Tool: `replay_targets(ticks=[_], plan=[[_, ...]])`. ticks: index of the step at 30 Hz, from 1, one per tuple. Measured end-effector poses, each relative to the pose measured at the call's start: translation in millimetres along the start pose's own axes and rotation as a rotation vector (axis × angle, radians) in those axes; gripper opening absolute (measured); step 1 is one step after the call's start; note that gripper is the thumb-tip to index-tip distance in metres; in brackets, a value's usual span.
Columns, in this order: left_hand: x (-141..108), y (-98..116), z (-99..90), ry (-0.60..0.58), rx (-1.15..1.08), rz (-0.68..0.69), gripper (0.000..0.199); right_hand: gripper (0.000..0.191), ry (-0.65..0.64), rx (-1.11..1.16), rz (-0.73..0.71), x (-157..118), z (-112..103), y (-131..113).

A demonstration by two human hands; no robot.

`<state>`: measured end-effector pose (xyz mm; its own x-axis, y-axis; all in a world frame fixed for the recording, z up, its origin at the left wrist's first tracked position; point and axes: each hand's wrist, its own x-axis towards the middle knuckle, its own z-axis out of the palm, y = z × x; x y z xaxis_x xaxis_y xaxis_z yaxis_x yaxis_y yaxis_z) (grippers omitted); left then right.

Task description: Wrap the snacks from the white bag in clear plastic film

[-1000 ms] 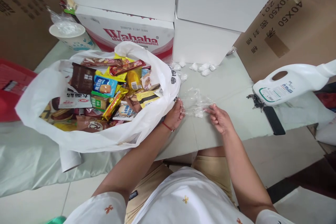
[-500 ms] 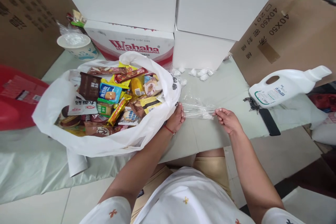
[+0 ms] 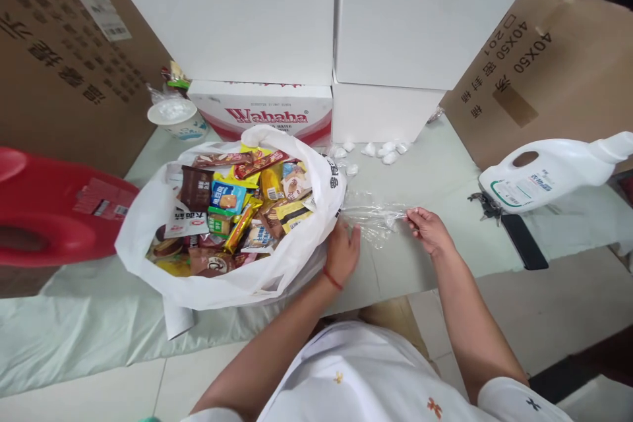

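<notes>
A crumpled clear plastic bag (image 3: 373, 216) stretches over the table between the white carrier bag and my right hand (image 3: 429, 231), which pinches its right end. My left hand (image 3: 343, 252) is beside the right edge of the white carrier bag (image 3: 309, 241), just below the clear plastic, with thumb and fingers apart and nothing seen in them. Some of its fingers are partly hidden against the carrier bag. The carrier bag stands wide at the mouth, full of wrapped snacks (image 3: 228, 196). Several small white knotted bundles (image 3: 390, 157) lie beyond the clear plastic.
A red jug (image 3: 59, 201) stands on the left, a paper cup (image 3: 173, 120) behind the carrier bag. White boxes (image 3: 390, 109) are stacked at the back, cardboard cartons (image 3: 539, 72) at the sides. A white bottle (image 3: 554, 171), keys (image 3: 487, 204) and a phone (image 3: 524, 242) lie right.
My left hand has let go of the clear plastic bag and dropped slightly toward me. The plastic has slackened and spread. My right hand keeps its pinch. The view has shifted.
</notes>
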<state>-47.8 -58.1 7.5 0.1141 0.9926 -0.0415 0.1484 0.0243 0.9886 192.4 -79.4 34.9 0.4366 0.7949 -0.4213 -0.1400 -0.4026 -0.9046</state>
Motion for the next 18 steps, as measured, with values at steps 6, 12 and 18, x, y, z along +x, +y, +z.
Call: replay_targets(ticks=[6,12,18], plan=[[-67,23,-10.8,-0.046,0.423,0.880,0.030,0.051,0.009,0.000,0.007,12,4,-1],[-42,53,20.8,-0.099,0.334,0.752,0.025,0.052,0.006,-0.021,-0.029,4,16,1],[-5,61,36.8,-0.163,0.596,0.572,0.020,0.049,0.008,-0.060,-0.059,-8,18,7]])
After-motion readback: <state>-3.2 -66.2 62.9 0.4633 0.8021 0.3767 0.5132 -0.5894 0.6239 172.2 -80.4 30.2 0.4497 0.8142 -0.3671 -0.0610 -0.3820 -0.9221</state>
